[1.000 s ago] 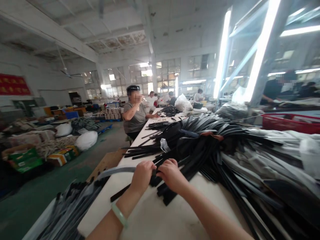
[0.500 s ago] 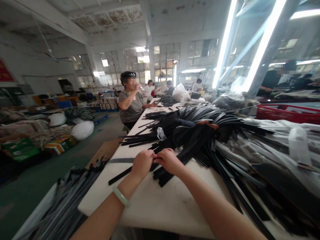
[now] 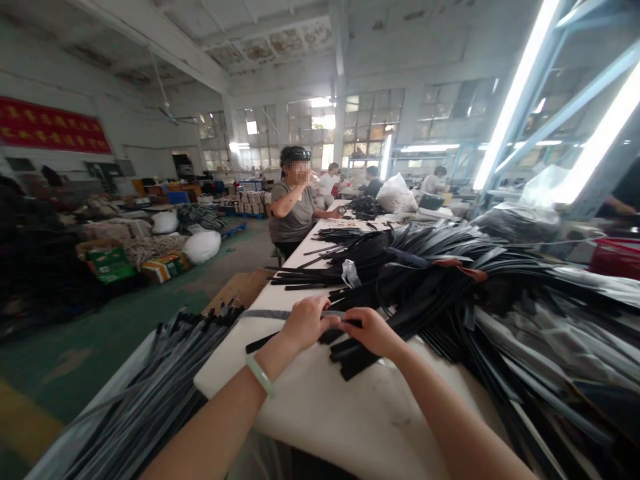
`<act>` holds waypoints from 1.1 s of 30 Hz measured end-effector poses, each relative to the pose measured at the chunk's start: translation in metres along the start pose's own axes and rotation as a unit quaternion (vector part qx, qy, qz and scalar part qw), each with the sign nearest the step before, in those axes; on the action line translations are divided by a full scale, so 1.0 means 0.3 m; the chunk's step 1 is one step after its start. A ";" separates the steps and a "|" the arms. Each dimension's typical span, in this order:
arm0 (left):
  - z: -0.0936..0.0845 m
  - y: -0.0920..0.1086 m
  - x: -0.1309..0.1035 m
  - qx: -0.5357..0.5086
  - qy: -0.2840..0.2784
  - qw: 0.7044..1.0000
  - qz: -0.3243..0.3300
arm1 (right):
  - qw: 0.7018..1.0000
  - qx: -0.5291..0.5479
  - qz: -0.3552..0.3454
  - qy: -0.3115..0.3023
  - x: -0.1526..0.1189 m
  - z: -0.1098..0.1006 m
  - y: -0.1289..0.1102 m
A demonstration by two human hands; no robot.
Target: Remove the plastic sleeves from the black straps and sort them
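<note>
A grey strip (image 3: 265, 314) runs leftward across the white tabletop (image 3: 300, 393), and a short length of it shows between my two hands. My left hand (image 3: 306, 323), with a pale green bangle on the wrist, is closed around this strip. Just to the right, my right hand (image 3: 371, 329) pinches the strip near its darker end. Beneath the left forearm lies a loose black strip (image 3: 260, 343). Thick black strip ends (image 3: 350, 363) lie on the table below the right hand.
A large heap of black strips (image 3: 425, 273) covers the table's right side. At lower left, a bundle of grey strips (image 3: 165, 380) stands beside the table. A seated person (image 3: 295, 207) is at the table's far left side. Filled sacks (image 3: 201, 247) rest on the floor.
My hands have moved apart from each other, and a piece of the grey strip now shows between them. The view has turned to the left.
</note>
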State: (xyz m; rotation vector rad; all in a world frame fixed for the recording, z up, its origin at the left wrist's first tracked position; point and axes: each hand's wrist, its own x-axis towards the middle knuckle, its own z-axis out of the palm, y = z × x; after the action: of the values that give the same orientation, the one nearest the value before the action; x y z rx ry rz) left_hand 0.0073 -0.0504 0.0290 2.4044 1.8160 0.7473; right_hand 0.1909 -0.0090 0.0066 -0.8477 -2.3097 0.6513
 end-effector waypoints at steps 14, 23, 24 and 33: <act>-0.899 -0.787 -0.733 0.230 0.125 0.855 -0.447 | 0.996 -0.032 0.002 -0.089 -0.031 0.002 0.287; -0.718 -0.992 -0.846 0.209 0.058 0.826 -0.520 | 0.985 -0.046 0.047 -0.159 -0.039 -0.021 0.223; -0.669 -1.014 -0.808 0.199 0.054 0.838 -0.505 | 0.986 -0.056 0.050 -0.152 -0.038 -0.024 0.205; -0.275 -0.703 -0.215 0.065 0.062 0.981 -0.172 | 0.991 -0.094 0.068 -0.070 -0.022 -0.045 0.116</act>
State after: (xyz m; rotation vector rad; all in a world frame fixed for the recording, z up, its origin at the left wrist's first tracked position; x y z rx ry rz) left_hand -0.2271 -0.0636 0.0138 2.0626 2.3147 0.7751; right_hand 0.2182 0.0131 -0.0073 -1.0844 -2.4852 0.5718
